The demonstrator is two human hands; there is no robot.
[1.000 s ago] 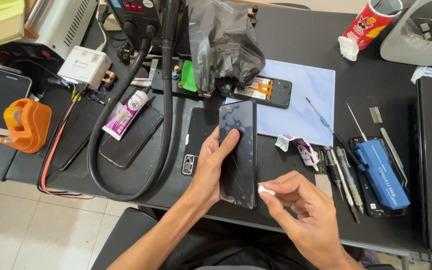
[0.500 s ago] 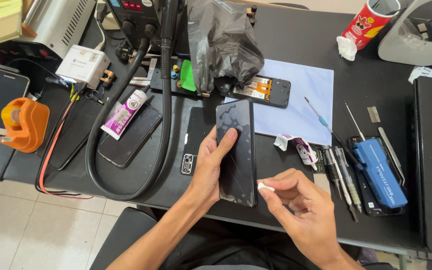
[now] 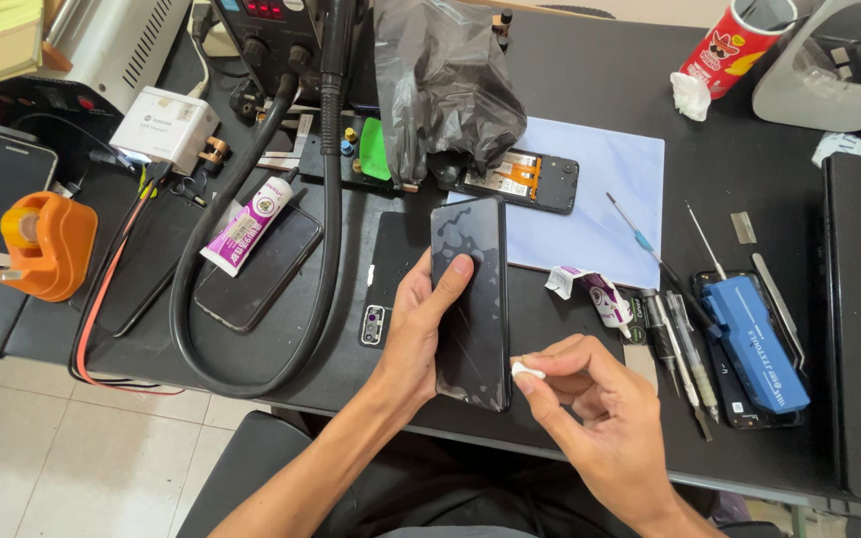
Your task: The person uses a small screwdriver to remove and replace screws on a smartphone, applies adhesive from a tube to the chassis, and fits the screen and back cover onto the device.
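Phone screen panel point(image 3: 470, 299) stays gripped along its edge in the left hand point(image 3: 421, 334) above the black workbench point(image 3: 600, 90), barely shifted, while the right hand point(image 3: 600, 418) keeps pinching a small white wad point(image 3: 527, 372) at its lower corner.

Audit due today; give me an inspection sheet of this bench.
Surface: black bench, crowded.
Job's things: dark phone screen; small white wad.
Clutter: opened phone on a pale sheet, glue tube, blue case, screwdrivers, red can, orange holder.
Grippers: left hand holds the screen; right hand pinches the wad at its edge.
Cables: thick black hose; red wire.
Surroundings: tiled floor; nobody else seen.
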